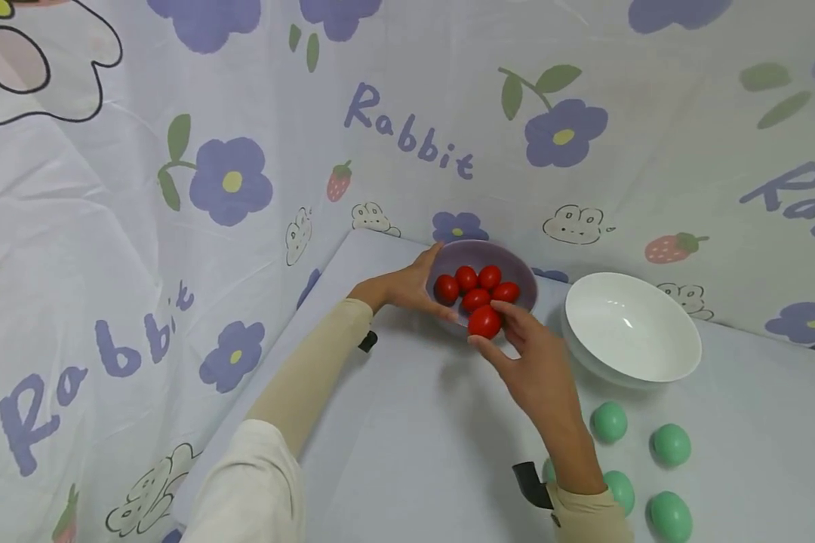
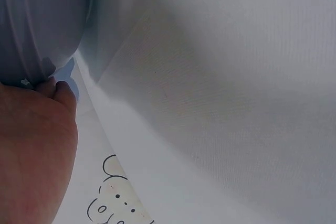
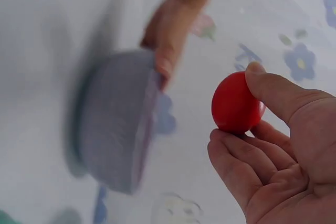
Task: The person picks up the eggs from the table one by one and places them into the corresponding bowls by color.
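A purple bowl (image 1: 526, 290) holding several red balls (image 1: 466, 278) stands near the back edge of the table. My left hand (image 1: 410, 289) grips its left side, thumb at the near rim and fingers at the far rim. In the left wrist view the hand (image 2: 34, 150) lies against the bowl's wall (image 2: 44, 19). Between thumb and fingertips, my right hand (image 1: 533, 362) pinches a red ball (image 1: 484, 322) at the bowl's near rim. The right wrist view shows the pinched ball (image 3: 236, 103) apart from the bowl's side (image 3: 115, 121).
To the right of the purple bowl stands a white bowl (image 1: 632, 332) with nothing visible inside. Several green balls (image 1: 671, 444) lie on the table in front of it, one partly behind my right wrist. A patterned cloth (image 1: 407, 196) hangs behind and left of the table.
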`<control>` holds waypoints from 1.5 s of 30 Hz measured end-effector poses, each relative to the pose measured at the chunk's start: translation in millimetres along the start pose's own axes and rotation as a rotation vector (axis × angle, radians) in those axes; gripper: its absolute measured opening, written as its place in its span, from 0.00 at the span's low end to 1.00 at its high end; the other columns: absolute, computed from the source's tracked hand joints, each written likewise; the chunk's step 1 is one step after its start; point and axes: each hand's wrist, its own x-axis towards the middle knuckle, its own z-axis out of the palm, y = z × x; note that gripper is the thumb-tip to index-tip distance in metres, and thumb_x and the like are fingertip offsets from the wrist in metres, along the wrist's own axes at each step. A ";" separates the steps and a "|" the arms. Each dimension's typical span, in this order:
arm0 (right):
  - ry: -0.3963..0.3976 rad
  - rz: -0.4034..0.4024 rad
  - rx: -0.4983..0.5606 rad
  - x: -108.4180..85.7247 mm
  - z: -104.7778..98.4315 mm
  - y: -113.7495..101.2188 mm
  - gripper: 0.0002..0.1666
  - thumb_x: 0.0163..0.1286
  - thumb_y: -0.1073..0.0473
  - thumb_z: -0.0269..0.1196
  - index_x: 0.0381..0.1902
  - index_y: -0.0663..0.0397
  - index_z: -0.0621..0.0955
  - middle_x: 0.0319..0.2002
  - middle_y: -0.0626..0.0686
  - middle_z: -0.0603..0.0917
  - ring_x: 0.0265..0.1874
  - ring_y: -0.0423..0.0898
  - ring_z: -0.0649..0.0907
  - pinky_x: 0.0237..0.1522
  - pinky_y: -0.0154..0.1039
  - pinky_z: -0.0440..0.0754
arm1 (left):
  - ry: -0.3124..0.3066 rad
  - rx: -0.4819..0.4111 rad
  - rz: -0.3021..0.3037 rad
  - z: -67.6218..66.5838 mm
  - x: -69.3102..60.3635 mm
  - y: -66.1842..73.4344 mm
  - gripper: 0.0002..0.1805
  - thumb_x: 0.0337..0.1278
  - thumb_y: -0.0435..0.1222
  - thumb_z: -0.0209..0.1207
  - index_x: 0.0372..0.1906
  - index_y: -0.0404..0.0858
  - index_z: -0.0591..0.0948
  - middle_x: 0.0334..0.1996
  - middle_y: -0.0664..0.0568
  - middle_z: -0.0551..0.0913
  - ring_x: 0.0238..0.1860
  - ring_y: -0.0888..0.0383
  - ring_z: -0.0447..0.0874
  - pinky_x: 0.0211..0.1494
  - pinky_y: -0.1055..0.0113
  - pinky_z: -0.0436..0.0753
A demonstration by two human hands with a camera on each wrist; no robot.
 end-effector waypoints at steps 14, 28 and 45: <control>0.182 -0.080 -0.112 31.7 -47.7 -16.2 0.37 0.66 0.55 0.78 0.70 0.58 0.78 0.64 0.60 0.84 0.63 0.57 0.84 0.61 0.50 0.81 | -0.003 -0.037 0.003 -2.4 -2.4 -7.6 0.81 0.39 0.65 0.79 0.86 0.49 0.33 0.81 0.52 0.50 0.79 0.50 0.54 0.75 0.48 0.74; -0.075 0.071 -0.330 81.4 -7.3 27.1 0.36 0.69 0.54 0.76 0.68 0.66 0.76 0.52 0.67 0.87 0.48 0.63 0.87 0.55 0.58 0.87 | -0.010 -0.007 -0.027 -1.8 -4.2 -7.2 0.83 0.37 0.68 0.78 0.86 0.50 0.32 0.83 0.52 0.47 0.80 0.49 0.53 0.75 0.46 0.74; -0.233 0.114 -0.518 98.8 27.0 47.6 0.27 0.63 0.61 0.79 0.51 0.71 0.79 0.43 0.68 0.87 0.41 0.64 0.88 0.49 0.59 0.88 | -0.014 -0.019 -0.018 -1.6 -3.2 -1.1 0.83 0.39 0.65 0.79 0.86 0.49 0.31 0.85 0.50 0.43 0.82 0.49 0.51 0.80 0.46 0.66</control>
